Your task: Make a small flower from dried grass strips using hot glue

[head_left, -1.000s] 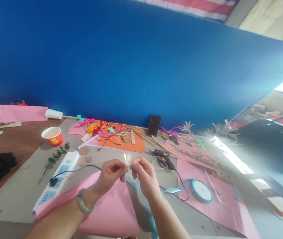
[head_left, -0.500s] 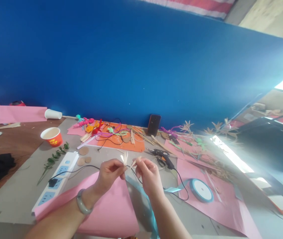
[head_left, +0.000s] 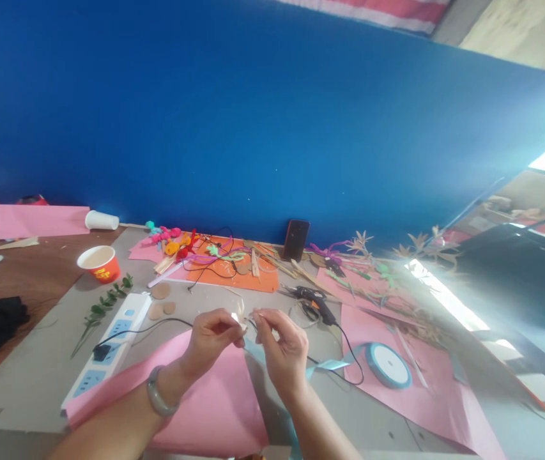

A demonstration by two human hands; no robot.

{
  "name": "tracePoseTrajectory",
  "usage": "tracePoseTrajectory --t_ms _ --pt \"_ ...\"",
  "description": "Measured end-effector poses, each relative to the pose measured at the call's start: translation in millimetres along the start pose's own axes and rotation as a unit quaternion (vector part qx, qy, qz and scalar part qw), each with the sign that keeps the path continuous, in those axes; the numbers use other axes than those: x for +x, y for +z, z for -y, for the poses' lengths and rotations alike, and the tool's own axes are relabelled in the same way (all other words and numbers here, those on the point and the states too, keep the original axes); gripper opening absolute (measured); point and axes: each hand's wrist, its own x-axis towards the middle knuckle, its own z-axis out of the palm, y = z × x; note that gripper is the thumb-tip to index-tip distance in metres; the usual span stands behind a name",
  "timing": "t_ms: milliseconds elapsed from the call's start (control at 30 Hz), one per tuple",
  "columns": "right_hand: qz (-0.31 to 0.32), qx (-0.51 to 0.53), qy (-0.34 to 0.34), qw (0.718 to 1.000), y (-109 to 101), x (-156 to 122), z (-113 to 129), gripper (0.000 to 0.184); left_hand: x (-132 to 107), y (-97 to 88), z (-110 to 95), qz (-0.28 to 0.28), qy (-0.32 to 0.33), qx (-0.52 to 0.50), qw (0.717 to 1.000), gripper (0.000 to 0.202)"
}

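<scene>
My left hand (head_left: 214,335), with a grey bangle on the wrist, is closed in a pinch on a small bunch of pale, husk-like strips (head_left: 240,312) that point upward from the fingertips. Close to its right, my right hand (head_left: 282,348) has thumb and forefinger pressed together, tips near the strips. What it holds, if anything, is too small to make out. Below both hands lie a sheet of pink paper (head_left: 214,409) and a light blue ribbon (head_left: 257,351) that runs under my right forearm.
To the right are a black glue gun (head_left: 317,303) with its cord and a ribbon spool (head_left: 388,365). On the left stand a power strip (head_left: 109,351), a leafy sprig (head_left: 104,303) and a paper cup (head_left: 99,264). A phone (head_left: 296,240) leans against the blue wall (head_left: 253,128).
My right fingertips have turned and shifted slightly left and up. The pale strip seen between them before no longer shows there. My left hand has hardly moved.
</scene>
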Motion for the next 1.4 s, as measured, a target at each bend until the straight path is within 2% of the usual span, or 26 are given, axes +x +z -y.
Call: tracePoseTrajectory --t_ms 167,467,633,867,967,1167,1400 --pt "0.025 0.043 0.050 0.998 0 -3 8 0.013 -1 -1.3 2 0.001 -0.012 -0.008 1.000 0.013" --pt "0.025 0.077 0.115 0.990 -1 2 19 0.014 -2 -0.5 1 -0.012 -0.021 -0.004 1.000 0.015" --pt "0.025 0.084 0.125 0.988 -3 2 20 0.014 -1 0.8 -5 -0.007 0.008 0.038 0.999 0.012" --pt "0.027 0.085 0.127 0.988 -5 2 20 0.013 0 4.9 -15 -0.035 0.038 0.074 0.996 0.016" --pt "0.027 0.096 0.130 0.986 -4 3 21 0.014 0 4.0 -12 -0.044 0.048 0.070 0.995 0.015" --pt "0.030 0.129 0.155 0.979 -2 3 21 0.014 0 0.4 0 -0.018 0.064 0.046 0.997 0.008" --pt "0.044 0.135 0.156 0.977 -1 2 18 0.016 -1 2.2 -3 -0.008 0.044 0.040 0.998 0.016"
